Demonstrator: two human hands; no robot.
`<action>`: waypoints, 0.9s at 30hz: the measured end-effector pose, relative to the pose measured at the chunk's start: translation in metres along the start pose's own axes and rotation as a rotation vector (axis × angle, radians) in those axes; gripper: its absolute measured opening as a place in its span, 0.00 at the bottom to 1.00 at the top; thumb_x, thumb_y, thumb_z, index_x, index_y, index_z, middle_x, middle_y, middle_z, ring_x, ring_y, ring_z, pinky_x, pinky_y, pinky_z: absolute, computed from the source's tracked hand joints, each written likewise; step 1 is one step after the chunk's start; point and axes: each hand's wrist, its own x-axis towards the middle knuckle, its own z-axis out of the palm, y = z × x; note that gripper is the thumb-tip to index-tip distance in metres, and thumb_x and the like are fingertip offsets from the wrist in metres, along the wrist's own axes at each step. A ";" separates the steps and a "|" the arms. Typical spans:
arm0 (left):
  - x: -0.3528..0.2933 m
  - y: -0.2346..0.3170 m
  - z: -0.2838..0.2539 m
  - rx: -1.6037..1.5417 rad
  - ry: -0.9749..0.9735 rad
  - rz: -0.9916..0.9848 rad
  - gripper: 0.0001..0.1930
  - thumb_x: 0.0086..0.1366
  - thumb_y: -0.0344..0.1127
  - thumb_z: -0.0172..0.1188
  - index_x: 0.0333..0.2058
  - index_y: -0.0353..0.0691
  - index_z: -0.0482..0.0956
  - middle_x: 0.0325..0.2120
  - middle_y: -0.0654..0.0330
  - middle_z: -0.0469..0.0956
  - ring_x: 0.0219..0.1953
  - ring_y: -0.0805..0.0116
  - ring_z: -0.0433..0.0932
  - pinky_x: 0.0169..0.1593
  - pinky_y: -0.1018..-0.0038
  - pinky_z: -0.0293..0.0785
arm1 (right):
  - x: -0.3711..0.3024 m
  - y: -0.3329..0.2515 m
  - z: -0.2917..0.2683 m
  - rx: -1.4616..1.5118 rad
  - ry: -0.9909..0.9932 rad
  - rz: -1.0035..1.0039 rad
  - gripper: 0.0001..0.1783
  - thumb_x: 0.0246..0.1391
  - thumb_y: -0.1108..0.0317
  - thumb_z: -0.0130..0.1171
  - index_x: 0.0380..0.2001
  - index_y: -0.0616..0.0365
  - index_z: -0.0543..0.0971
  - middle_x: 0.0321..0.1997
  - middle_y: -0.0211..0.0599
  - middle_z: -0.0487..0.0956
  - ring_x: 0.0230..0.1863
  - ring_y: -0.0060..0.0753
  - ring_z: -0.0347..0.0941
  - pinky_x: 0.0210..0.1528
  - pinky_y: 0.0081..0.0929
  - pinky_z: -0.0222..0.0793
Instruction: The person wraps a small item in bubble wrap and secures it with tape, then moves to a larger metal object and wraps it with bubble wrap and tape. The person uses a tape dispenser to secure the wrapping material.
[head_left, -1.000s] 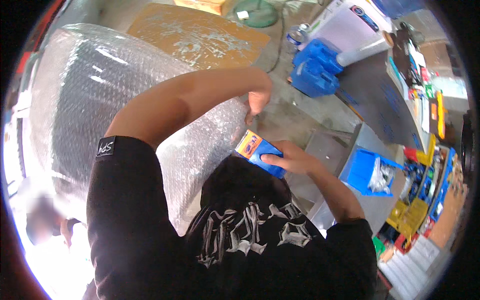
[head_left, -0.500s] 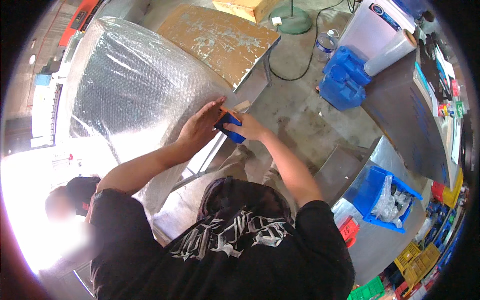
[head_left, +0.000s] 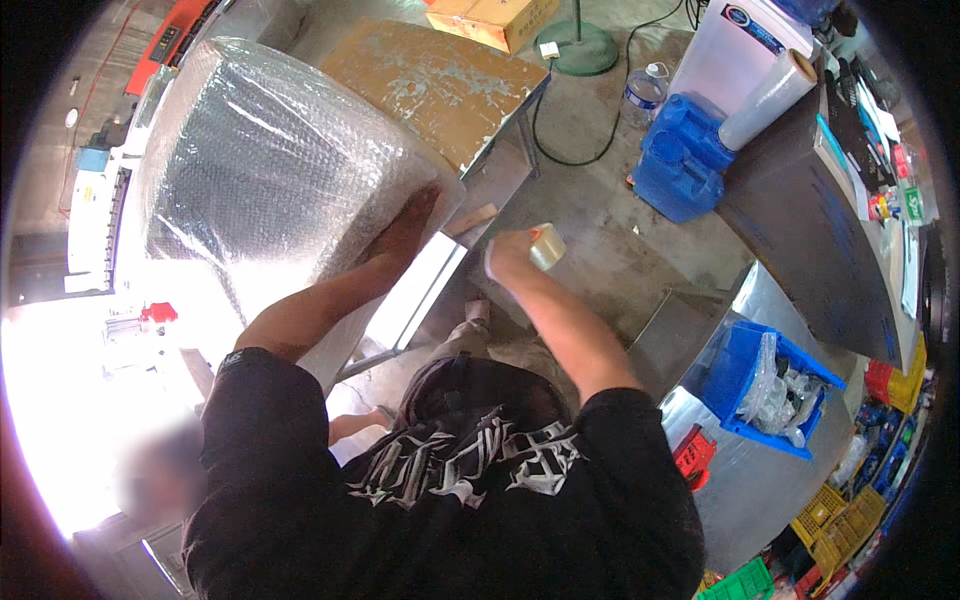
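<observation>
A large block wrapped in bubble wrap point(head_left: 270, 150) stands on my left. My left hand point(head_left: 408, 225) lies against its near right side, in shadow, with the fingers stretched along the wrap. Apart from the wrap, to its right, my right hand point(head_left: 508, 252) is closed around a tape dispenser. A roll of clear tape point(head_left: 548, 247) and a bit of orange show beyond the fingers; my hand hides the rest of the dispenser. A small wooden piece point(head_left: 472, 219) sits between my two hands, by the block's lower edge.
Behind the block is a worn brown board point(head_left: 430, 85). Blue jerrycans point(head_left: 680, 175) and a roll of stretch film point(head_left: 768, 100) stand at the right. A blue bin point(head_left: 735, 375) with plastic bags sits on a metal table point(head_left: 760, 490). Another person point(head_left: 165, 475) is at the lower left.
My right hand has moved right, off the block, and turned the dispenser so its tape roll shows. My left hand has slid slightly and now presses on the wrap. The other person has shifted.
</observation>
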 end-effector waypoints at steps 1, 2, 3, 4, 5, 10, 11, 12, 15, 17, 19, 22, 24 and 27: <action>0.002 -0.001 -0.009 -0.338 -0.022 -0.023 0.29 0.75 0.39 0.38 0.72 0.39 0.56 0.73 0.48 0.54 0.76 0.54 0.50 0.77 0.60 0.39 | 0.011 0.009 0.014 -0.228 -0.046 -0.008 0.31 0.54 0.43 0.62 0.56 0.47 0.81 0.58 0.44 0.81 0.59 0.46 0.78 0.62 0.45 0.71; -0.004 -0.001 -0.019 -0.688 -0.064 -0.071 0.28 0.76 0.40 0.38 0.72 0.41 0.57 0.73 0.49 0.55 0.75 0.55 0.50 0.77 0.61 0.39 | 0.006 0.013 0.016 -0.090 -0.301 0.064 0.35 0.50 0.40 0.63 0.57 0.46 0.81 0.61 0.43 0.79 0.60 0.48 0.77 0.62 0.52 0.70; -0.007 -0.003 -0.032 -1.036 -0.091 -0.122 0.28 0.76 0.40 0.37 0.72 0.44 0.58 0.73 0.50 0.55 0.75 0.56 0.51 0.77 0.62 0.40 | 0.002 0.026 0.038 0.073 -0.315 0.096 0.37 0.48 0.36 0.63 0.57 0.47 0.81 0.60 0.43 0.80 0.59 0.48 0.78 0.61 0.48 0.72; -0.012 -0.005 -0.042 -1.387 -0.117 -0.180 0.27 0.77 0.41 0.37 0.72 0.47 0.58 0.73 0.51 0.56 0.75 0.57 0.52 0.77 0.63 0.40 | -0.007 0.033 0.062 0.196 -0.300 0.040 0.39 0.46 0.33 0.64 0.54 0.49 0.83 0.58 0.47 0.81 0.57 0.48 0.79 0.59 0.43 0.73; 0.006 0.000 -0.035 -1.595 -0.108 -0.218 0.27 0.77 0.45 0.38 0.71 0.50 0.61 0.71 0.52 0.59 0.74 0.57 0.54 0.77 0.64 0.42 | 0.010 0.047 0.117 0.316 -0.223 0.048 0.40 0.45 0.32 0.65 0.52 0.52 0.84 0.54 0.51 0.82 0.55 0.50 0.80 0.57 0.41 0.74; 0.000 0.052 -0.019 -2.005 -0.179 -0.383 0.29 0.75 0.57 0.44 0.67 0.50 0.68 0.67 0.53 0.66 0.72 0.56 0.59 0.74 0.61 0.50 | -0.073 0.050 0.206 1.050 -0.052 0.075 0.41 0.51 0.30 0.62 0.51 0.57 0.83 0.44 0.52 0.84 0.46 0.45 0.82 0.51 0.41 0.74; -0.011 0.051 -0.036 -1.921 -0.249 -0.339 0.29 0.74 0.58 0.45 0.66 0.48 0.69 0.67 0.52 0.66 0.72 0.55 0.59 0.73 0.59 0.52 | -0.114 0.044 0.183 1.154 -0.091 0.181 0.39 0.53 0.32 0.62 0.49 0.59 0.83 0.40 0.49 0.85 0.43 0.42 0.82 0.48 0.40 0.74; -0.019 0.047 -0.055 -1.891 -0.291 -0.280 0.30 0.74 0.59 0.47 0.65 0.46 0.69 0.67 0.52 0.66 0.72 0.54 0.59 0.73 0.58 0.53 | -0.136 0.041 0.186 1.247 -0.027 0.241 0.37 0.55 0.35 0.62 0.47 0.62 0.83 0.37 0.46 0.85 0.40 0.40 0.82 0.45 0.38 0.74; -0.097 0.041 -0.073 -2.514 -0.090 -0.530 0.34 0.73 0.62 0.48 0.65 0.39 0.69 0.67 0.50 0.66 0.71 0.52 0.60 0.72 0.51 0.56 | -0.168 0.019 0.149 1.333 0.101 0.207 0.32 0.60 0.41 0.62 0.43 0.65 0.83 0.31 0.38 0.84 0.33 0.34 0.81 0.39 0.33 0.74; -0.170 0.033 -0.083 -3.056 0.604 -0.860 0.38 0.72 0.66 0.45 0.67 0.40 0.64 0.67 0.47 0.65 0.71 0.50 0.61 0.71 0.50 0.58 | -0.194 -0.003 0.090 1.351 0.134 0.101 0.27 0.62 0.45 0.61 0.41 0.63 0.82 0.30 0.35 0.83 0.30 0.29 0.80 0.35 0.29 0.74; -0.230 0.027 -0.081 -2.917 0.973 -1.201 0.42 0.71 0.69 0.45 0.67 0.36 0.62 0.66 0.43 0.65 0.70 0.47 0.61 0.69 0.48 0.61 | -0.208 -0.042 0.012 1.381 0.071 -0.050 0.21 0.64 0.50 0.60 0.38 0.59 0.81 0.31 0.34 0.82 0.26 0.24 0.79 0.29 0.25 0.75; -0.264 0.009 -0.081 -2.805 1.153 -1.604 0.29 0.75 0.58 0.49 0.57 0.34 0.70 0.54 0.48 0.77 0.56 0.48 0.78 0.56 0.54 0.78 | -0.204 -0.091 -0.074 1.260 0.035 -0.307 0.23 0.64 0.48 0.60 0.40 0.61 0.81 0.32 0.35 0.83 0.27 0.25 0.80 0.29 0.25 0.74; -0.270 0.002 -0.080 -2.620 1.267 -1.911 0.16 0.76 0.44 0.54 0.43 0.34 0.76 0.41 0.54 0.82 0.42 0.58 0.85 0.46 0.62 0.85 | -0.199 -0.134 -0.119 1.241 -0.003 -0.340 0.25 0.64 0.45 0.60 0.39 0.61 0.81 0.30 0.35 0.82 0.26 0.24 0.79 0.29 0.24 0.74; -0.274 0.036 -0.053 -2.446 1.296 -1.837 0.14 0.75 0.42 0.57 0.38 0.34 0.79 0.38 0.57 0.81 0.39 0.65 0.83 0.48 0.62 0.84 | -0.186 -0.186 -0.154 1.350 -0.151 -0.302 0.28 0.64 0.42 0.59 0.36 0.61 0.81 0.27 0.35 0.81 0.24 0.25 0.78 0.28 0.25 0.74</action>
